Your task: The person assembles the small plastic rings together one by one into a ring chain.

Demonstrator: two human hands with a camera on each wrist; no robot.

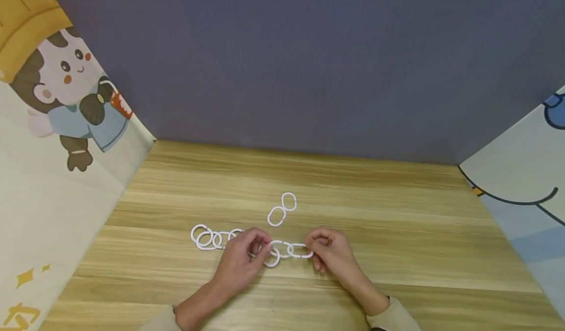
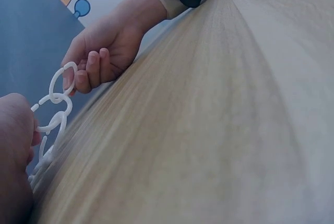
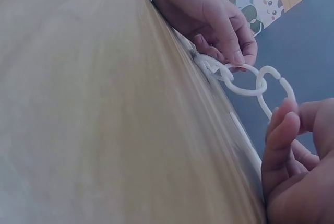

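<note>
My left hand (image 1: 243, 252) pinches a white plastic chain link (image 1: 279, 241) between thumb and forefinger. Hooked into it on the right is an end link (image 1: 302, 257), whose far end my right hand (image 1: 333, 253) pinches with thumb and fingertips. Another linked ring (image 1: 278, 260) hangs below the left fingertips. To the left, joined white links (image 1: 212, 246) lie on the table, partly hidden behind the left hand. Seen from the left wrist, the end link (image 2: 52, 83) is raised off the wood, and each link has a small slit.
Beyond the hands, two more white links (image 1: 284, 208) lie against each other on the wood-grain table (image 1: 397, 213). A dark grey panel (image 1: 300, 66) stands along the back edge. Light side panels with cartoon prints (image 1: 84, 105) flank the table left and right.
</note>
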